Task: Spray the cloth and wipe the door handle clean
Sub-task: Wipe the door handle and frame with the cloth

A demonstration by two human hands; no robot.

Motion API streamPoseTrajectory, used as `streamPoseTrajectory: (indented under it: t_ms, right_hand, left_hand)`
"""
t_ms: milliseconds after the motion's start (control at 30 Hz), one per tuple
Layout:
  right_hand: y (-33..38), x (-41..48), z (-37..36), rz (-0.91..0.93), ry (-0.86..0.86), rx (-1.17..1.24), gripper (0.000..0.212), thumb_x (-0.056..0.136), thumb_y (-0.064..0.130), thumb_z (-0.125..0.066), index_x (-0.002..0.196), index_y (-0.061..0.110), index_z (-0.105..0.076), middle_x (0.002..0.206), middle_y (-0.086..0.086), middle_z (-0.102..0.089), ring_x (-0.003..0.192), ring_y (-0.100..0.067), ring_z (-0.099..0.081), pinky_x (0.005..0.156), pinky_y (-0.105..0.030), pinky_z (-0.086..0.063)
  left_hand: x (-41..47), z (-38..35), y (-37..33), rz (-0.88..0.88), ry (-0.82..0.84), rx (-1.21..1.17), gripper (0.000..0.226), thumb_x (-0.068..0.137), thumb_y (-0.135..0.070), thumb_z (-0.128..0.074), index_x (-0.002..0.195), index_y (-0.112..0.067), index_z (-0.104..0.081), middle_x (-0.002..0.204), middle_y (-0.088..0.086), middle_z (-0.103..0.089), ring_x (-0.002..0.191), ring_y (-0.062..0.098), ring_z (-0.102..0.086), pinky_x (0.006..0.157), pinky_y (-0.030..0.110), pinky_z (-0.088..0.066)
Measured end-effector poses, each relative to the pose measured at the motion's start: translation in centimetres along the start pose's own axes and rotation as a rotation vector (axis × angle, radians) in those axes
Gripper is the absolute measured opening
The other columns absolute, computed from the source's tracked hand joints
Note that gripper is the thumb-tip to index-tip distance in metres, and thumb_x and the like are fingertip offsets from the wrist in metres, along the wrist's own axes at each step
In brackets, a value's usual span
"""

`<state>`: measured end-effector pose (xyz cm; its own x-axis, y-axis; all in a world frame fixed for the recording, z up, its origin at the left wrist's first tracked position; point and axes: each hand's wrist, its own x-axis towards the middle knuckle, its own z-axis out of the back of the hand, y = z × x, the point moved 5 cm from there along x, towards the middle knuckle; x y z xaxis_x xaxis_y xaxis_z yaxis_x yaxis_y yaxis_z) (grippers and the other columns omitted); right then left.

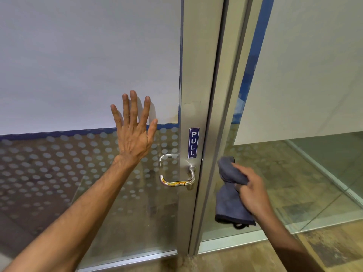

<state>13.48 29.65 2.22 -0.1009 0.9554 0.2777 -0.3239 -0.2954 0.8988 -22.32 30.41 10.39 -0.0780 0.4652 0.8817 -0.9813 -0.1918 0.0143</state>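
Note:
A silver lever door handle sticks out from the metal door frame; orange-brown smears run along its horizontal bar. My left hand is flat against the glass door, fingers spread, up and to the left of the handle. To the right of the frame, my right hand grips a grey-blue cloth, which is bunched at the top and hangs down below my fingers. The cloth is apart from the handle. No spray bottle is in view.
A blue PULL sticker sits on the frame just above the handle. The glass door has a frosted upper part and a dotted band. A second glass panel stands to the right. Brown tiled floor lies below.

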Motion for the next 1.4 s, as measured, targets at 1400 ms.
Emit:
streamPoseTrajectory:
  t_ms: [1400]
  right_hand:
    - [-6.1,0.8,-17.1,-0.554,-0.268,0.625,0.038,0.089,0.01,-0.075,0.115,-0.004,-0.051,0.123,-0.025,-0.064,0.116,-0.036,-0.065,0.103,-0.056,-0.051]
  left_hand:
    - [-7.2,-2.8,5.1,0.088,-0.059,-0.055,0.075,0.11,-0.048,-0.041,0.166,-0.029,0.004,0.171,-0.003,0.031,0.159,0.023,0.024,0.128,0.059,0.011]
